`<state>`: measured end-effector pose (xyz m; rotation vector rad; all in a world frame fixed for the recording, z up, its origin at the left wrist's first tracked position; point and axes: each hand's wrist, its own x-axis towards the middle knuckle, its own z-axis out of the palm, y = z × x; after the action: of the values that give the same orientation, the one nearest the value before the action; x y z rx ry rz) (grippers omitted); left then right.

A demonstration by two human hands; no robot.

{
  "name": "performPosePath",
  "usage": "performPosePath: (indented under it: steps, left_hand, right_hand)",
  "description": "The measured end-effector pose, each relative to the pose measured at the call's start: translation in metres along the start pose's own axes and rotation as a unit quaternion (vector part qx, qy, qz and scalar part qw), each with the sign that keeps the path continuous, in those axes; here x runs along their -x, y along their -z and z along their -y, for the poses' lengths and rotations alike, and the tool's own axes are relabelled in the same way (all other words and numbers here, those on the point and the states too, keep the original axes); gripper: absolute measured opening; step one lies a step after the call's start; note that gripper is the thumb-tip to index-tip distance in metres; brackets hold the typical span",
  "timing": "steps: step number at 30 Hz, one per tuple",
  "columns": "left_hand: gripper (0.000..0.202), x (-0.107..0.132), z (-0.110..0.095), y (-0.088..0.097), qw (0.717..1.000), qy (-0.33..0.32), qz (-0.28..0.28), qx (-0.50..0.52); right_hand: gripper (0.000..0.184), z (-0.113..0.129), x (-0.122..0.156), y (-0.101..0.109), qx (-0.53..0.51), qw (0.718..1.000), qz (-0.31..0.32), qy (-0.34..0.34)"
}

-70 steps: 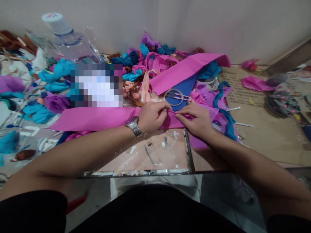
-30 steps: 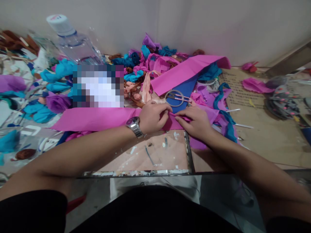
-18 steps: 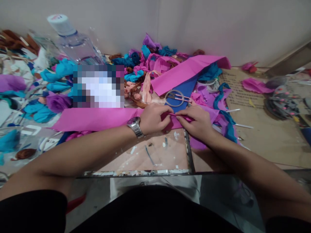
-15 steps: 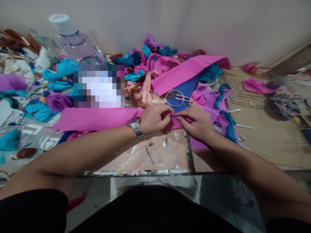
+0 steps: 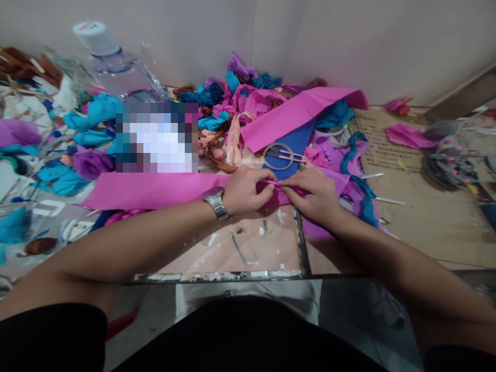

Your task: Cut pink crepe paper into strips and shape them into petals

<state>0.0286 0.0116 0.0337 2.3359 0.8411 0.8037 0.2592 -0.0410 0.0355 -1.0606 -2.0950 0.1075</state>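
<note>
A long pink paper strip (image 5: 151, 188) lies across the glass tabletop (image 5: 248, 248). My left hand (image 5: 245, 190), with a metal watch on its wrist, is closed and pinches the strip's right end. My right hand (image 5: 314, 194) meets it from the right, fingers pinched on the same pink paper where a thin fold or roll runs between both hands. Just beyond the hands, small scissors (image 5: 282, 155) rest on a blue sheet (image 5: 291, 147).
A clear water bottle (image 5: 116, 67) stands at the back left. Blue, purple and pink paper flowers and scraps (image 5: 89, 134) pile up along the wall. A second pink sheet (image 5: 298, 114) lies behind the scissors. Cardboard (image 5: 418, 206) covers the right side.
Both hands have stayed at the strip's right end, fingers shifting slightly as they work the fold. The view wobbled a little; nothing else moved.
</note>
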Motion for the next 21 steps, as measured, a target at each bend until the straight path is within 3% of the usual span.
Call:
performPosePath:
  steps: [21]
  left_hand:
    - [0.025, -0.0008, 0.0054, -0.0018, 1.0, 0.008, -0.023, -0.013]
  right_hand:
    - [0.019, -0.0023, 0.0015, 0.0006, -0.009, 1.0, 0.004, 0.011]
